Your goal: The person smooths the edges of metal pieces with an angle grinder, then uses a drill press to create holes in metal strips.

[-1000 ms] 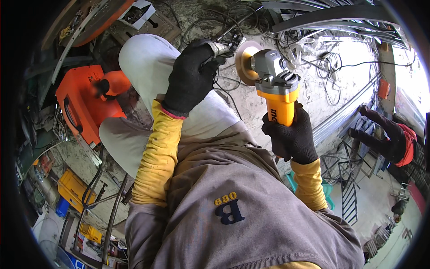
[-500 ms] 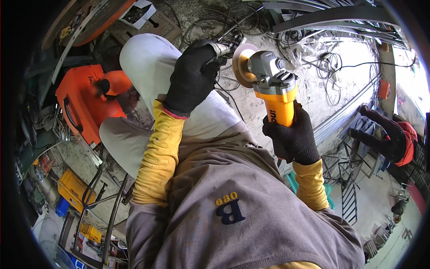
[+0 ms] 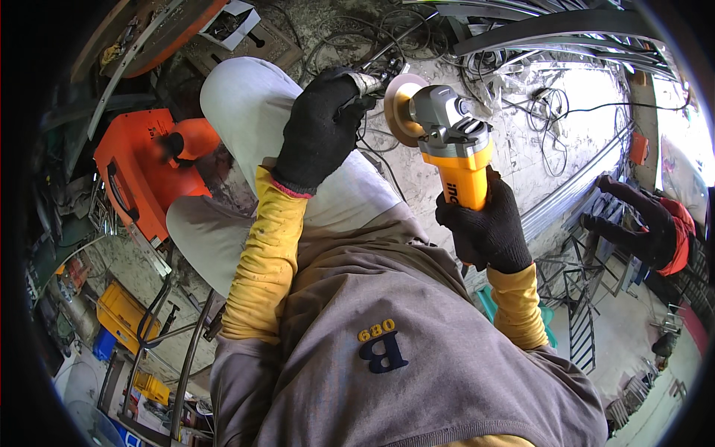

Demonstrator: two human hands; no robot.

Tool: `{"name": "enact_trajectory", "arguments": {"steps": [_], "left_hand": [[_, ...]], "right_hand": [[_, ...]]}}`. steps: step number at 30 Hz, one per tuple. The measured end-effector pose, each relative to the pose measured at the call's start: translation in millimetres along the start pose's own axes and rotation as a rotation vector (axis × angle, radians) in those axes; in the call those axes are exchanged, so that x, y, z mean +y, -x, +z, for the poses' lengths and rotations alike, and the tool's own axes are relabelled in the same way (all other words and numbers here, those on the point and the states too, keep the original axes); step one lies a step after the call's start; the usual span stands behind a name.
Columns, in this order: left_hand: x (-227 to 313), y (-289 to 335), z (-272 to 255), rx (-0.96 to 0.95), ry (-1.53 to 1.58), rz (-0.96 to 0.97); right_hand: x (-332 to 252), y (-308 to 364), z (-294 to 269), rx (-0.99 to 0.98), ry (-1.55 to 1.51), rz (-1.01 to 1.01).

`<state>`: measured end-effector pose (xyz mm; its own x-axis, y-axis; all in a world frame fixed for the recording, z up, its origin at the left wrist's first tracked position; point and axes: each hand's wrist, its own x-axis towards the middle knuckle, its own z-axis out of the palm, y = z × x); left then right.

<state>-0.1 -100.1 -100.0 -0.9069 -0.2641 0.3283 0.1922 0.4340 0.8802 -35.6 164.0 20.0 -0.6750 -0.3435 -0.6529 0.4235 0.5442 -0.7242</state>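
Note:
My right hand [image 3: 488,227], in a black glove, is closed round the yellow body of an angle grinder [image 3: 463,182]. Its grey metal head points away from me, and a tan round disc [image 3: 403,110] stands on its left side. In my left hand [image 3: 319,130], also black-gloved, is a short, pale metal piece [image 3: 364,82]; its far end reaches close to the disc's left face. Whether disc and metal touch, I cannot tell. The left wrist rests over my grey-trousered knee [image 3: 249,97].
An orange machine [image 3: 134,171] stands to my left, near a yellow toolbox [image 3: 123,316]. Black cables [image 3: 342,41] tangle on the floor ahead. Long metal strips [image 3: 555,28] lie at the far right. Another person [image 3: 663,231] is bent over at the right, beside metal frames [image 3: 581,320].
The grinder and its disc have shifted very slightly to the left, toward the metal piece. My left hand has hardly moved and both grips are the same.

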Motion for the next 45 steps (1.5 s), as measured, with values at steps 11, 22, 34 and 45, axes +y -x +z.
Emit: {"name": "enact_trajectory", "arguments": {"steps": [11, 22, 34, 45], "left_hand": [[7.0, -5.2, -3.7, -0.03, 0.083, -0.094], [8.0, -4.3, -3.7, -0.04, 0.06, -0.054], [1.9, -3.4, -0.5, -0.031, 0.037, -0.028], [0.0, 0.6, 1.4, -0.065, -0.099, 0.026]], "right_hand": [[-4.0, 3.6, -8.4, 0.089, 0.004, 0.049], [-4.1, -1.7, -8.7, 0.062, -0.045, 0.029], [-2.7, -0.4, -8.5, 0.078, 0.003, 0.074], [-10.2, 5.9, 0.3, 0.101, -0.032, 0.058]]}}
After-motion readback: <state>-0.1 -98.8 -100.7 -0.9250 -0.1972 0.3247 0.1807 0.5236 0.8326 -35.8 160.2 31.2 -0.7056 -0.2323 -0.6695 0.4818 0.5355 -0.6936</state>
